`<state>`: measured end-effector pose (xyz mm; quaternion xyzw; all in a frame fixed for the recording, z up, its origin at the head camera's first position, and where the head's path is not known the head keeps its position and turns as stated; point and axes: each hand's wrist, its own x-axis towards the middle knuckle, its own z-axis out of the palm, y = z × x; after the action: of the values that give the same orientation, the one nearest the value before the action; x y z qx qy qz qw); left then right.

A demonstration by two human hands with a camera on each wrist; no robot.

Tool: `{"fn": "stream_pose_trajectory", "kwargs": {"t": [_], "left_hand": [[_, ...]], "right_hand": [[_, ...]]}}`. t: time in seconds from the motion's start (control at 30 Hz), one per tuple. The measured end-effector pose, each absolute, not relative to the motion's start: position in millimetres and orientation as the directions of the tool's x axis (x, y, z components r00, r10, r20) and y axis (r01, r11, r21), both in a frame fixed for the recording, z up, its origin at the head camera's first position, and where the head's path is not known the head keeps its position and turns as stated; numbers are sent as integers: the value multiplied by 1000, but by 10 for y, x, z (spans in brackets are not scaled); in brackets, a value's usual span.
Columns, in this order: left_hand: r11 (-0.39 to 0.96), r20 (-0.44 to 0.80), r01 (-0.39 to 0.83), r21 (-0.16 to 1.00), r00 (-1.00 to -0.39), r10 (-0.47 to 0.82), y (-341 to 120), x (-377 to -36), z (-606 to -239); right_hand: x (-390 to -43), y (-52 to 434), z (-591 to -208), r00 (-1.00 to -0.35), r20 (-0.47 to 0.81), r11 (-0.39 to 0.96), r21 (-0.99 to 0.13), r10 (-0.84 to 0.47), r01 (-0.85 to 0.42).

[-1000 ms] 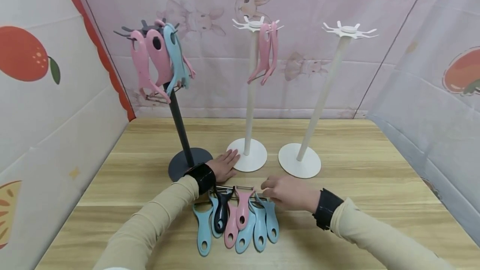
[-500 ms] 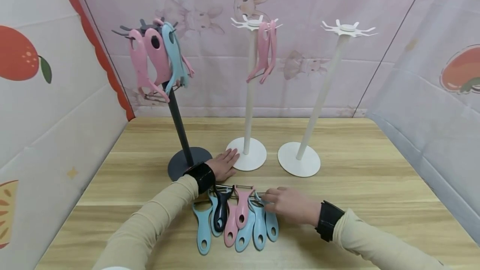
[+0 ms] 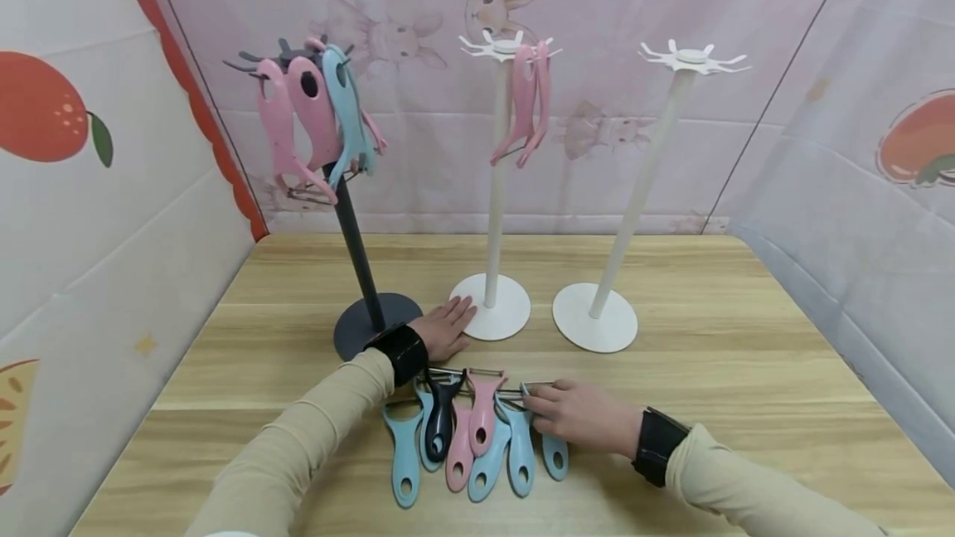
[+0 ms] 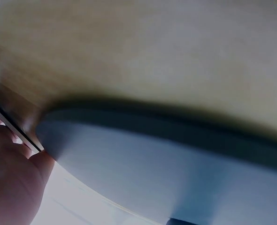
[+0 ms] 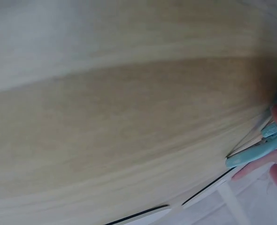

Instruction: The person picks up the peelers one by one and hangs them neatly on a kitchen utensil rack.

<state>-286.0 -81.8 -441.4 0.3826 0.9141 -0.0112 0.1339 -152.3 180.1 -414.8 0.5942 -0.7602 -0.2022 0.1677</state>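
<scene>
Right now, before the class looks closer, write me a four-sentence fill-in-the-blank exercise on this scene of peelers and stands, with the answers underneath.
1. The left hand has its fingertips on a round base coloured ____.
2. The peeler under the right hand is coloured ____.
3. Both hanging peelers on the middle stand are coloured ____.
4. The number of peelers on the rightmost stand is ____.

Missing words: white; blue; pink; zero.
</scene>
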Motion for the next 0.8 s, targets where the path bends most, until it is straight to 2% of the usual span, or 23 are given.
{"fn": "stream_pose_trajectory", "kwargs": {"t": [0.2, 0.43, 0.53, 0.6, 0.8], "left_hand": [[711, -251, 698, 87, -675, 694, -811, -2843, -4388], [711, -257, 698, 84, -675, 692, -816, -2841, -4382], [709, -253, 699, 98, -671, 697, -820, -2823, -4356], [707, -252, 701, 95, -670, 698, -825, -2818, -4354], [699, -233, 705, 117, -665, 709, -826, -2804, -4338]], "right_hand": [[-1532, 1832, -4126, -243, 57, 244, 423, -968, -873], [-1579, 1870, -4074, -258, 118, 283, 393, -959, -875], [-1595, 1883, -4040, -275, 168, 316, 320, -947, -893], [-1615, 1895, -4013, -309, 213, 356, 238, -927, -904], [-1732, 1972, -3820, -512, 349, 529, -52, -785, -847]]}}
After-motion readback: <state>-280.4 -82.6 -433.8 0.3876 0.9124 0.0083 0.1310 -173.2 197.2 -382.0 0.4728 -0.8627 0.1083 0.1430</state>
